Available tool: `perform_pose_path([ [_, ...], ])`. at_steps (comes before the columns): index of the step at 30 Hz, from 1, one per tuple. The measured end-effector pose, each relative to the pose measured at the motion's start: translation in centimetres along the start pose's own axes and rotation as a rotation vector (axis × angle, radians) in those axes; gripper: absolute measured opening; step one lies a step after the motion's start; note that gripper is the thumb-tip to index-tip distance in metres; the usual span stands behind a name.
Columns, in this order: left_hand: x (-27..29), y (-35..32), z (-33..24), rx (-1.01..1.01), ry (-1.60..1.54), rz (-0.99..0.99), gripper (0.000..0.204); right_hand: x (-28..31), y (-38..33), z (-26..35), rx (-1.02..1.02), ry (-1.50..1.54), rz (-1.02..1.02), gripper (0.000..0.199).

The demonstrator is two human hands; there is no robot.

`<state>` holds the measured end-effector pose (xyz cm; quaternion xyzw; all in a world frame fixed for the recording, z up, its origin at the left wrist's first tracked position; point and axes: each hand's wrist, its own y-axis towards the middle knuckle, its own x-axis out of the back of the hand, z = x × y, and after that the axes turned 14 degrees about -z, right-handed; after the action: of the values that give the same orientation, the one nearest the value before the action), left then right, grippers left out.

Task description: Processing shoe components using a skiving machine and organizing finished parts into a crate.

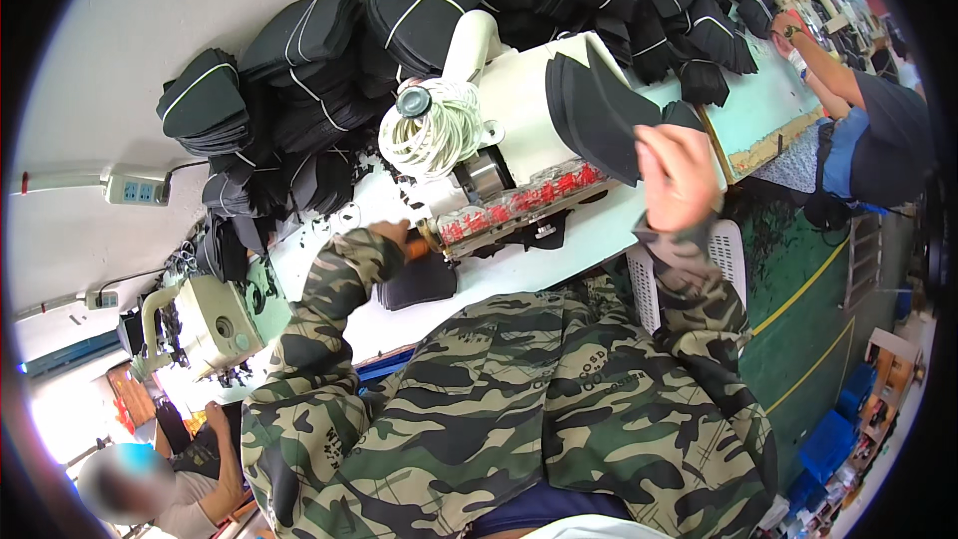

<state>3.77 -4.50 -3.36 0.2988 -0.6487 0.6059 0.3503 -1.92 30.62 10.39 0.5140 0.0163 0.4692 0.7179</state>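
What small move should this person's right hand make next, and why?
Probably draw one of the black pieces off the cream machine: the right hand is at their edge, while the left hand is by the machine's left end.

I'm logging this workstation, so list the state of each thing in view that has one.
Cream machine: running or stopped, cannot tell.
Loose black pieces: untied, fanned out over the machine.
Left hand: at the machine's left end; grip unclear.
Right hand: raised beside the loose black pieces, blurred; grip unclear.
White cord: wound in a coil.
Black bundles: tied with white bands.
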Motion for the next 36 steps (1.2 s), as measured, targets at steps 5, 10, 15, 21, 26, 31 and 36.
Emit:
perform_pose_path([
  [5, -2.0, -0.7, 0.7, -0.020, -0.057, -0.086, 0.044, -2.8, -3.9, -2.2, 0.030, -0.098, 0.208, 0.023],
  [10, -4.4, -1.2, 0.2, -0.003, -0.055, -0.388, 0.038, -4.4, -0.4, 6.9, 0.077, 0.291, 0.030, 0.030],
  [15, -3.3, -1.0, 3.2, -0.493, -0.954, 0.047, 0.028, -8.6, 3.1, 11.8, 0.042, 0.544, -0.116, 0.032],
  [21, 3.0, -2.9, -0.5, -0.367, -1.390, 0.246, 0.026, -10.2, 5.3, 10.3, -0.129, 0.776, 0.371, 0.018],
  [26, 2.6, -0.1, -0.4, -0.150, -1.570, 0.207, 0.023, -8.2, 4.4, 9.0, 0.000, 0.628, -0.017, 0.015],
  [31, 3.1, 0.3, -0.7, -0.032, -1.488, 0.228, 0.023, -7.8, -1.3, 5.0, -0.294, 0.536, 0.296, 0.010],
  [36, 1.6, 1.8, -0.1, 0.035, -1.393, 0.381, 0.022, -8.0, -4.4, 3.7, -0.366, 0.497, 0.396, 0.009],
])
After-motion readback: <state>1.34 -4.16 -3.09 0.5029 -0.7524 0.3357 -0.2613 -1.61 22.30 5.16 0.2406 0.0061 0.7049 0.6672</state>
